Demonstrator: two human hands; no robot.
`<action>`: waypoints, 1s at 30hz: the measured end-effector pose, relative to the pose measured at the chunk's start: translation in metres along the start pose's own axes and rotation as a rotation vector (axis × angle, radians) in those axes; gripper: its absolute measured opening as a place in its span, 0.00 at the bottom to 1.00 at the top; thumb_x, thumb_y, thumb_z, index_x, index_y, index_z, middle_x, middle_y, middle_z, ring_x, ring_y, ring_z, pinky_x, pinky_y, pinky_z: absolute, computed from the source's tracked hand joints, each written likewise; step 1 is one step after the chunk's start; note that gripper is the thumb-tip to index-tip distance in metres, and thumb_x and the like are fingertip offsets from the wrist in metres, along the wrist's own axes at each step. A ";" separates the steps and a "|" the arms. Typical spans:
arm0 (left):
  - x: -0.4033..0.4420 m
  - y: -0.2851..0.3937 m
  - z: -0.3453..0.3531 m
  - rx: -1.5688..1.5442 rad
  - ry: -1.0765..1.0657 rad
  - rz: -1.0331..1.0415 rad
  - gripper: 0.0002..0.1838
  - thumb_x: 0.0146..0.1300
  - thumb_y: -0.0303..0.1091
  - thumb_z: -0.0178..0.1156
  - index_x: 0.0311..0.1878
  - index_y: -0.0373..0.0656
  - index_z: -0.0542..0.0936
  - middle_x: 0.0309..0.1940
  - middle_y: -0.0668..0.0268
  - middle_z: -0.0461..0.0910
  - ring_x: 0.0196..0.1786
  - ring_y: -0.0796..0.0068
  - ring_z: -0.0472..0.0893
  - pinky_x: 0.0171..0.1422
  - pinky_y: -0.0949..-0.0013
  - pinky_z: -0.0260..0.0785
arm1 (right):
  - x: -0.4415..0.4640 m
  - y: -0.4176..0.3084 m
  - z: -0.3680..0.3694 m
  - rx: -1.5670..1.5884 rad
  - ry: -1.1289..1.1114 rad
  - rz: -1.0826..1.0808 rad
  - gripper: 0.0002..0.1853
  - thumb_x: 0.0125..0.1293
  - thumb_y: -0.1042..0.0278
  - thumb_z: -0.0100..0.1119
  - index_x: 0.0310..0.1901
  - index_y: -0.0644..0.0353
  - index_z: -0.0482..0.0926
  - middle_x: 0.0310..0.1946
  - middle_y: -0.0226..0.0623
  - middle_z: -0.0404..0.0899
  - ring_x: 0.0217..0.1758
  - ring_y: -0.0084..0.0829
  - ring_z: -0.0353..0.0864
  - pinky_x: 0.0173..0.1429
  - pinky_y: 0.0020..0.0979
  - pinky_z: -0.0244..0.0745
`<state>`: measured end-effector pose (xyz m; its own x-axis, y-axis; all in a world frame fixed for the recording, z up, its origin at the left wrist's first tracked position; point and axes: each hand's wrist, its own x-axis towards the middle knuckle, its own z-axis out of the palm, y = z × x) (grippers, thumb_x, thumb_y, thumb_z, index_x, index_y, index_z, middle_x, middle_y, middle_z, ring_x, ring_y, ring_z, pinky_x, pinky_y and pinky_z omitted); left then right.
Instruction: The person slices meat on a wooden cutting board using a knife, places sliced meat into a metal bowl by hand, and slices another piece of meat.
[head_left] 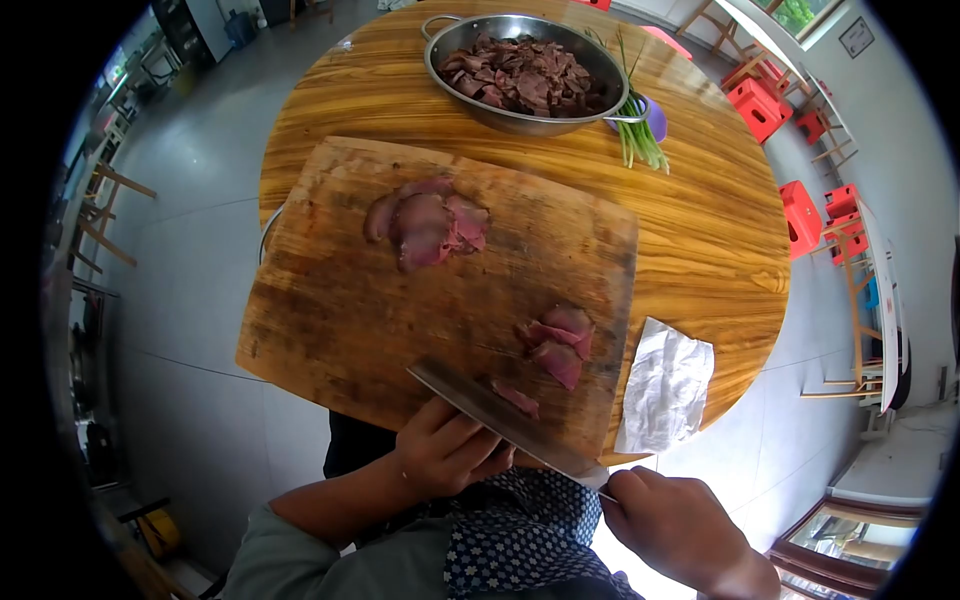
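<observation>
My right hand (675, 525) is closed around the handle of a kitchen knife (505, 418). Its wide blade slants across the near edge of a wooden cutting board (330, 310). Close behind the blade, on my side, my left hand (450, 450) has its fingers curled in; whatever lies under them is hidden. Just past the blade lies a thin strip of meat (516, 398). A few sliced pieces of reddish meat (560, 345) rest beyond it, toward the board's right edge. Farther back on the board is a larger overlapping pile of meat slices (425, 228).
A two-handled metal pan (545, 126) full of sliced meat stands at the back of the round wooden table (715, 235). Green onions (640, 145) lie beside it, partly over a purple dish (656, 120). A crumpled white paper (667, 385) lies right of the board.
</observation>
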<state>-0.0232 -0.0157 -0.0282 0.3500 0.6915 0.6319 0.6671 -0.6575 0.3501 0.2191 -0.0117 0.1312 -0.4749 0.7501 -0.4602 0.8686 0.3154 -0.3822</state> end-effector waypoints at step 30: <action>-0.005 -0.003 0.000 -0.148 -0.062 -0.037 0.13 0.59 0.37 0.72 0.42 0.38 0.88 0.45 0.59 0.86 0.48 0.57 0.87 0.53 0.56 0.84 | -0.008 -0.003 -0.009 0.079 -0.158 0.148 0.03 0.68 0.72 0.56 0.39 0.61 0.73 0.32 0.48 0.79 0.34 0.53 0.82 0.36 0.49 0.76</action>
<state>-0.0270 -0.0169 -0.0321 0.3698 0.7303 0.5743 0.5775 -0.6649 0.4736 0.2218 -0.0132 0.1435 -0.3644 0.6827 -0.6334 0.9197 0.1571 -0.3598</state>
